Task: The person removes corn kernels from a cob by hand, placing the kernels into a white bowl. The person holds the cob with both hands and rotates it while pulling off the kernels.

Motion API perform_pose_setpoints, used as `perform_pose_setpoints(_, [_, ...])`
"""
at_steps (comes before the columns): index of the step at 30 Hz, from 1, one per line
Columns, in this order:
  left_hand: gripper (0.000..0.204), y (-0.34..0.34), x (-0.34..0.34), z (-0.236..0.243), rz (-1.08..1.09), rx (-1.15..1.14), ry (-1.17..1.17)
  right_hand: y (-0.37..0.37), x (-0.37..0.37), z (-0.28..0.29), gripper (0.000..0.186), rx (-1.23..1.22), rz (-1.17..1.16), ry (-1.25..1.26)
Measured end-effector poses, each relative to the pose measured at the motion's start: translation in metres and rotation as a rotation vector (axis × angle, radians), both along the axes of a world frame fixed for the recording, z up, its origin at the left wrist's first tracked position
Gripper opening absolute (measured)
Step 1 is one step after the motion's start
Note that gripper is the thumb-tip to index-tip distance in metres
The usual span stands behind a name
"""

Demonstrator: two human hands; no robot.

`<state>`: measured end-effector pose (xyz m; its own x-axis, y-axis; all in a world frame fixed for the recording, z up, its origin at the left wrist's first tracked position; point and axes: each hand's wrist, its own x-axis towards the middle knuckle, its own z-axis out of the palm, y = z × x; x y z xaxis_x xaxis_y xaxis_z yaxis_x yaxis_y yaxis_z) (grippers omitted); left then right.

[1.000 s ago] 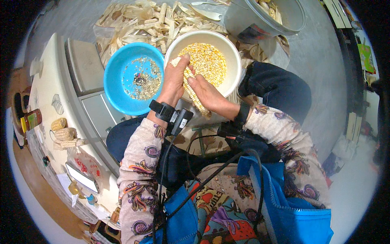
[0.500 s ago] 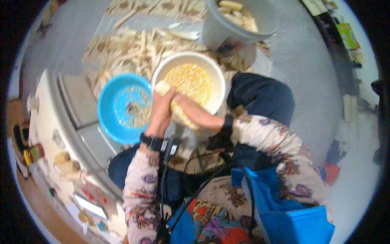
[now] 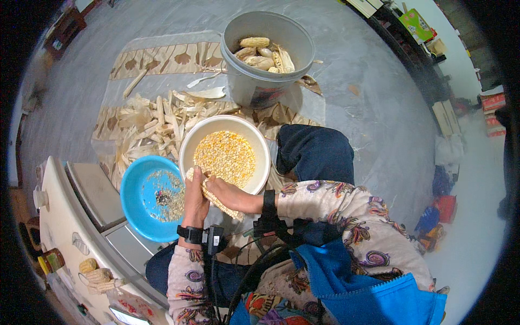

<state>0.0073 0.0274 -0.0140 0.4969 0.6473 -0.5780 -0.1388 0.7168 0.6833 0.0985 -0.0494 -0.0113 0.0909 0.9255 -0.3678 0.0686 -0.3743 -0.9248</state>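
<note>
Both my hands are closed on one pale corn cob [image 3: 228,210], tilted over the near rim of a white bowl [image 3: 265,162]. My left hand [image 3: 195,199] grips its upper end, with the thumb pointing up along it. The fingers of my right hand [image 3: 230,196] press against its side, and the lower end sticks out below them. Loose yellow and white kernels [image 3: 225,158] fill the bottom of the bowl. Touching the bowl's left side is a blue basin [image 3: 131,189] holding scattered pale bits and a small dark clump.
A grey bucket [image 3: 244,81] with several corn cobs stands beyond the bowl. Husks and bare cobs [image 3: 154,124] lie heaped on a patterned mat [image 3: 179,54]. Close on the left is a white cabinet [image 3: 59,216] with cobs [image 3: 97,275] and a jar [image 3: 51,261] on top.
The view has shifted, so the bowl, basin and hands appear lower and further left, and more of the bucket shows. Both hands still hold the corn cob.
</note>
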Motion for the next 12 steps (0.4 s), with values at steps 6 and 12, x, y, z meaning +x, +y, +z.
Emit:
perform_pose_setpoints(6, [0.036, -0.002, 0.001, 0.008, -0.052, 0.06, 0.026, -0.003, 0.003, -0.006, 0.053, 0.041, 0.034, -0.006])
perform_pose_setpoints(12, [0.057, -0.005, -0.006, -0.031, 0.015, 0.074, 0.121, -0.003, -0.011, -0.028, 0.05, -0.026, 0.003, -0.055])
